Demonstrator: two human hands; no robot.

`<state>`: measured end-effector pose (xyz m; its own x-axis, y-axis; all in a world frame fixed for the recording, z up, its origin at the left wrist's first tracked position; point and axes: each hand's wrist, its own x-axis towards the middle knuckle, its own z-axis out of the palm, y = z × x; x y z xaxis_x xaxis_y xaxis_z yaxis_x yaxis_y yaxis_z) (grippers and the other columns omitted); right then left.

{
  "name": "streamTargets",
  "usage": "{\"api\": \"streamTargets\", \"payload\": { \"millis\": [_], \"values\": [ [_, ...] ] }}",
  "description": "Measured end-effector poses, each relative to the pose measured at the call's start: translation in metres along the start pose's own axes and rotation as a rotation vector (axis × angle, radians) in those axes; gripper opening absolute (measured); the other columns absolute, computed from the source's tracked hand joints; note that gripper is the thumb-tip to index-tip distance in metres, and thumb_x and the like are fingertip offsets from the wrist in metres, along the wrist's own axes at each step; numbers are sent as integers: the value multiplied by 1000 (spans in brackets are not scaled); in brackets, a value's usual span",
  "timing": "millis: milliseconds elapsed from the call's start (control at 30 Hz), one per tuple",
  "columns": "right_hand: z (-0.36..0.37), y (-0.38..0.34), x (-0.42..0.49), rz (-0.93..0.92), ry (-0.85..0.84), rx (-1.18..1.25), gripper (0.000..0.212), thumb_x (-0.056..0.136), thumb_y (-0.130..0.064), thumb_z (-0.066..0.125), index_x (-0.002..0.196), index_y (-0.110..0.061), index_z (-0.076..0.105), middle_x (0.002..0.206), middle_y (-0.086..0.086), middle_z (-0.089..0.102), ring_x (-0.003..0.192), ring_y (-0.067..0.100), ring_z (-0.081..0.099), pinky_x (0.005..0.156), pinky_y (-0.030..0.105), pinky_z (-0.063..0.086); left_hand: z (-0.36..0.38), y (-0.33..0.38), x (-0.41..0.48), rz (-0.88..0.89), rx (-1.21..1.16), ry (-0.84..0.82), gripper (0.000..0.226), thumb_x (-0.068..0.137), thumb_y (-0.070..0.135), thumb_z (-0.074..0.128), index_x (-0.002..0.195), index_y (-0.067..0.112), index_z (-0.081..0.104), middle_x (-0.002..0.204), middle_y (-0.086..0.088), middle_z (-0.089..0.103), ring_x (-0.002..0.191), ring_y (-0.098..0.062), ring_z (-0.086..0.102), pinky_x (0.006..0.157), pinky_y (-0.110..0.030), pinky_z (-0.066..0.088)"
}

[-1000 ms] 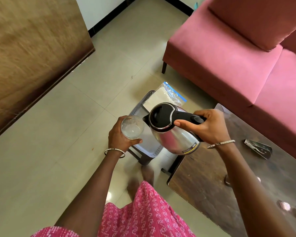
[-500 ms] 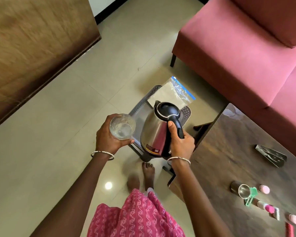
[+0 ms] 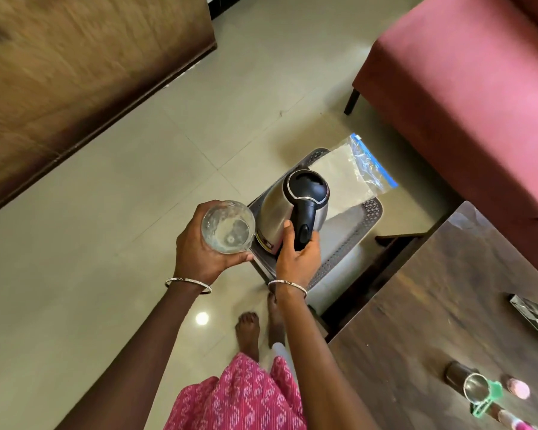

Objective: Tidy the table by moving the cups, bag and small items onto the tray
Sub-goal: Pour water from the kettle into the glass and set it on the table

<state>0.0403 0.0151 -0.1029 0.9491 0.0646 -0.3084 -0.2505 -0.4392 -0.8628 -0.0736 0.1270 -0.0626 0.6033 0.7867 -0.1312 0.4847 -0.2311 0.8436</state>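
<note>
Left hand (image 3: 205, 251) wraps clear cup (image 3: 229, 226), upright beside tray, likely awaiting a free spot. Right hand (image 3: 297, 259) grips kettle (image 3: 288, 209) handle, lowering grip; kettle over tray (image 3: 371, 209) near end, contact unclear. Bag (image 3: 351, 172) lies on far end. Steel cup (image 3: 475, 387), small items (image 3: 517, 388) on tabletop (image 3: 432, 305), not yet moved.

A rose-pink upholstered sofa (image 3: 466, 97) with a dark leg fills the upper right of the frame. A brown wood-grain panel (image 3: 75, 72) takes the upper left. Glossy beige floor tiles (image 3: 90, 243) lie between them, with a round bright light reflection (image 3: 202, 318) at lower centre.
</note>
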Motion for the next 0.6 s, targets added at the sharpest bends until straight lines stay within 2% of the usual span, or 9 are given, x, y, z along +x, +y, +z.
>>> {"api": "streamTargets", "payload": {
  "millis": [167, 300, 367, 500, 600],
  "values": [
    [12, 9, -1, -17, -29, 22, 21, 89, -36, 69, 90, -18, 58, 67, -14, 57, 64, -9, 55, 57, 4, 40, 0, 0, 5, 7, 9, -10, 97, 36, 36, 98, 120, 26, 51, 114, 26, 56, 103, 9, 53, 89, -6, 43],
    [14, 20, -11, -22, -64, 79, 18, 86, -41, 66, 93, -28, 57, 71, -16, 58, 67, -7, 55, 60, 4, 41, -2, 0, 4, -3, 2, 0, 97, 34, 36, 98, 118, 29, 51, 113, 29, 57, 102, 16, 52, 88, -3, 41],
    [13, 29, -17, -6, -77, 93, 23, 84, -46, 64, 94, -28, 55, 71, -16, 57, 66, -5, 53, 59, 5, 41, -3, 0, 2, 6, 3, -2, 97, 34, 35, 98, 118, 29, 51, 113, 32, 55, 102, 18, 51, 88, -2, 41],
    [8, 51, -23, 40, -109, 55, 29, 87, -42, 66, 100, -19, 56, 74, -10, 54, 65, 1, 49, 63, 21, 46, -5, 3, -3, 29, 19, -19, 98, 36, 39, 97, 121, 24, 51, 115, 22, 57, 104, 9, 53, 89, -2, 41],
    [3, 60, -25, 51, -125, -15, 30, 87, -44, 66, 96, -18, 54, 71, -10, 52, 62, 0, 47, 60, 25, 43, -6, 6, -8, 58, 40, -25, 99, 36, 39, 98, 121, 24, 50, 115, 20, 57, 103, 6, 52, 89, -1, 40]
  ]
}}
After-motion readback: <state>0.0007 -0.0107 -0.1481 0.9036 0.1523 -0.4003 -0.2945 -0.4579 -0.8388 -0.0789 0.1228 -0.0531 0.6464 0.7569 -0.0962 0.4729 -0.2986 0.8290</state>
